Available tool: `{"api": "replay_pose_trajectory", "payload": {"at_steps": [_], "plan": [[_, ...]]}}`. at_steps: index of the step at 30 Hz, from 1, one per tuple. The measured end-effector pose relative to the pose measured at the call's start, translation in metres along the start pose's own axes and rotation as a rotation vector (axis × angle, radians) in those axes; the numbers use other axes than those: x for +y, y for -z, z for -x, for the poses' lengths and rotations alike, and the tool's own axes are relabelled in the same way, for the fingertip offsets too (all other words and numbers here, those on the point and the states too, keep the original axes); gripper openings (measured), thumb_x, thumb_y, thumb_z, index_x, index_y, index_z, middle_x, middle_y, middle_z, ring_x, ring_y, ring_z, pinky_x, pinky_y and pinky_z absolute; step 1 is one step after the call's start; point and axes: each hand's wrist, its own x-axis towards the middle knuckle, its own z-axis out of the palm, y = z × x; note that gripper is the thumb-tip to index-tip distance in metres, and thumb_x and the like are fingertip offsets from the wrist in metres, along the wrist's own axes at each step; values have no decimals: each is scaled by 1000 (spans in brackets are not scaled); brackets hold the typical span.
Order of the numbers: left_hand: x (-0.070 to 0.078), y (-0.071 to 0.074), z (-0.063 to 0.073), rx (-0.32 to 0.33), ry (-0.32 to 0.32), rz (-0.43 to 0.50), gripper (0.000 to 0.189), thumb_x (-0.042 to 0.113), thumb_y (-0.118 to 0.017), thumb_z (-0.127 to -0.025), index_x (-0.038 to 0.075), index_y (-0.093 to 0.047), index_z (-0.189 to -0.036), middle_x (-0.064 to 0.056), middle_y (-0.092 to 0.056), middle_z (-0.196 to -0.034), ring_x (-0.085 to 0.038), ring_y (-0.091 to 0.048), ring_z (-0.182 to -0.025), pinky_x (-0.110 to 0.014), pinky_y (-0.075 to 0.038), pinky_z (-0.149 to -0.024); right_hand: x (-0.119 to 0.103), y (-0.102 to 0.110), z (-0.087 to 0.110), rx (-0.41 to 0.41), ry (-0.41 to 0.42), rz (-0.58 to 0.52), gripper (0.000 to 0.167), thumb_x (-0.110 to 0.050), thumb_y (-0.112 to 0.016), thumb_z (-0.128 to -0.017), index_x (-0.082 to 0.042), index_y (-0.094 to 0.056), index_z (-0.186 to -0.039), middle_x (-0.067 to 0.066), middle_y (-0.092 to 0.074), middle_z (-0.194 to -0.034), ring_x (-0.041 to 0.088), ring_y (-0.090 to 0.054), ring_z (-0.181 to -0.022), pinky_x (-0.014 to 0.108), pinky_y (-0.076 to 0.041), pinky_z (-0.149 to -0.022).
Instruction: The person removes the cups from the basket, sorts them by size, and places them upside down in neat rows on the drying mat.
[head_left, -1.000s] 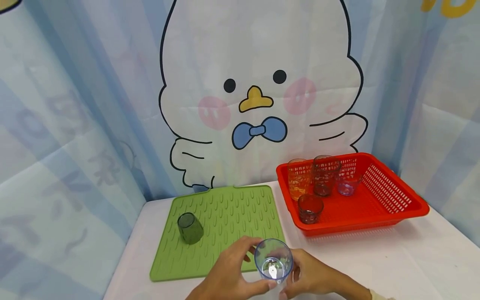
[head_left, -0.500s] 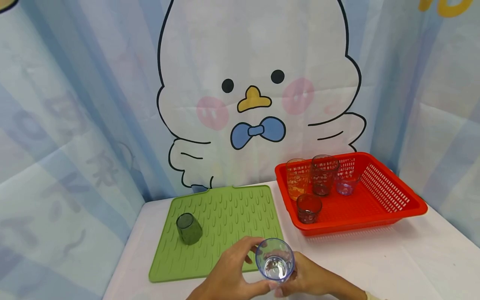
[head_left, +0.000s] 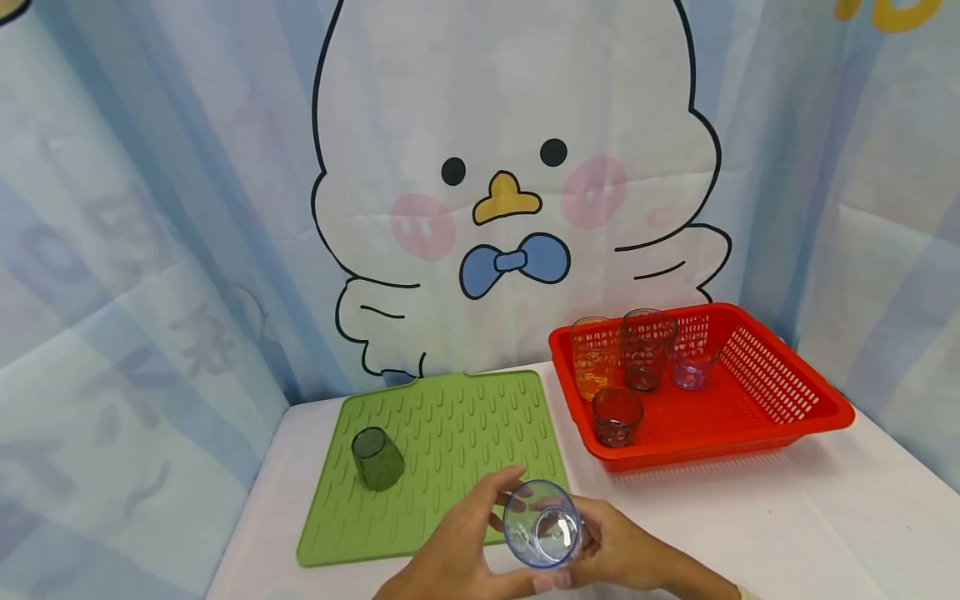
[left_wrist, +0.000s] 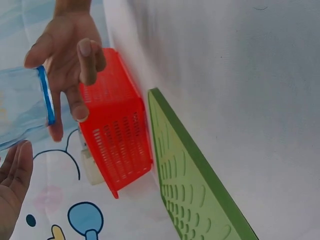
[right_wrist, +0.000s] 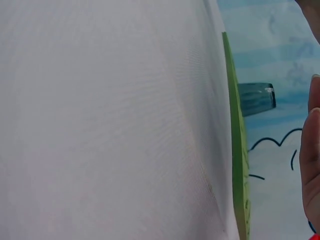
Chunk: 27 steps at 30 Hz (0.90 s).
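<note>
A clear drinking glass point(head_left: 542, 525) with a blue rim is held between both hands near the table's front, its mouth facing up and tilted to the left. My left hand point(head_left: 468, 537) grips its left side, with thumb and fingers spread around the wall. From the right, my right hand point(head_left: 618, 546) holds the glass low, near its base. In the left wrist view the right hand point(left_wrist: 72, 60) shows beside the blue-edged end of the glass point(left_wrist: 22, 102), its thumb at that edge. Only parts of hands show at the right wrist view's edge.
A dark green tumbler point(head_left: 378, 458) stands upside down on the green drying mat point(head_left: 465, 442). Several glasses, among them an orange one point(head_left: 596, 362) and a small dark one point(head_left: 617, 417), are in the red basket point(head_left: 712, 454) at right. A printed curtain point(head_left: 517, 100) hangs behind the white table.
The glass has tilted a little so that its mouth leans further left, while both hands keep hold of it. The mat and basket shift only slightly with the head's movement.
</note>
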Motion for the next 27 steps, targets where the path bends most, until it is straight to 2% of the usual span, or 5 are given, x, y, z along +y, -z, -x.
{"api": "replay_pose_trajectory", "payload": {"at_steps": [2, 5, 9, 19, 27], "plan": [[-1, 0, 1, -5, -1, 14, 89, 53, -79, -82, 32, -31, -153, 5, -53, -137, -9, -56, -111, -29, -53, -91, 0, 1, 1, 3, 18, 4, 65, 1, -71, -87, 3, -43, -146, 11, -68, -123, 14, -68, -103, 39, -61, -82], [-5, 0, 1, 2, -43, 14, 88, 48, -81, -82, 31, -31, -153, 2, -55, -135, -10, -57, -111, -27, -53, -90, -1, 2, 2, 9, 32, 3, 64, 4, -70, -87, 8, -42, -144, 11, -68, -117, 11, -68, -97, 40, -62, -74], [-7, 1, 2, 21, -80, -9, 89, 47, -82, -82, 30, -30, -153, 2, -55, -132, -8, -56, -113, -26, -54, -88, -3, 4, 3, 18, 34, -17, 64, 6, -70, -87, 2, -45, -145, 12, -68, -117, 10, -68, -94, 37, -62, -71], [-11, 1, 4, 0, -13, -44, 87, 54, -76, -84, 34, -29, -154, 3, -53, -136, -9, -56, -115, -29, -55, -88, -15, 11, 5, 82, 20, 26, 62, 5, -72, -87, 0, -46, -143, 2, -67, -113, 12, -71, -82, 36, -62, -66], [-21, 1, 6, 43, -124, -109, 81, 50, -77, -85, 23, -38, -151, 4, -58, -129, -8, -55, -111, -29, -55, -87, -24, 14, 5, 118, 20, 93, 62, 4, -73, -84, -6, -50, -141, 3, -71, -109, 12, -72, -80, 34, -61, -64]]}}
